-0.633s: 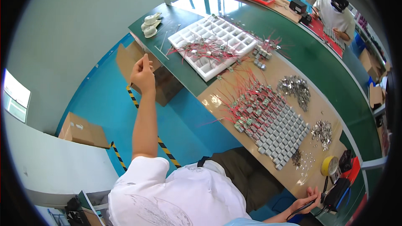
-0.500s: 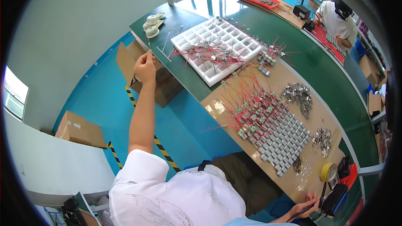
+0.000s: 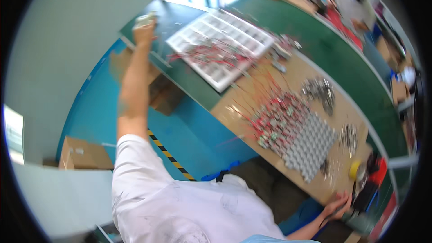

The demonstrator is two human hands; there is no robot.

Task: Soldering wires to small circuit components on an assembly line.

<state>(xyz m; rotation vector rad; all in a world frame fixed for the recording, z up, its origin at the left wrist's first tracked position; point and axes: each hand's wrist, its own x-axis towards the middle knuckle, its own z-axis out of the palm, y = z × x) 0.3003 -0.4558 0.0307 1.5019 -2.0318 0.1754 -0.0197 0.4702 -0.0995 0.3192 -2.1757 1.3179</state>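
My left arm stretches to the far left of the green tabletop, and my left hand [image 3: 144, 33] is at the pale, rounded plastic parts [image 3: 146, 19] there. Motion blur smears its fingers, so I cannot tell whether it grips one. At the lower right, my right hand [image 3: 337, 204] has its fingers curled around a thin black cord [image 3: 330, 216], beside a black box-shaped device [image 3: 365, 197]. Between the hands, tight rows of small grey blocks [image 3: 310, 146] stand on a tan mat, with a mass of red-wired parts [image 3: 276, 119] along their far side.
A white compartment tray [image 3: 218, 83] carries more red-wired parts. Piles of small metal pieces [image 3: 319, 92] and a yellow tape roll [image 3: 357, 169] lie on the mat. Cardboard boxes [image 3: 85, 153] stand on the blue floor. Another person [image 3: 353, 2] works across the table.
My left hand has gone from beside the table edge to the pale plastic parts farther off. My right hand stays by the black device. The whole view has shifted and blurred.
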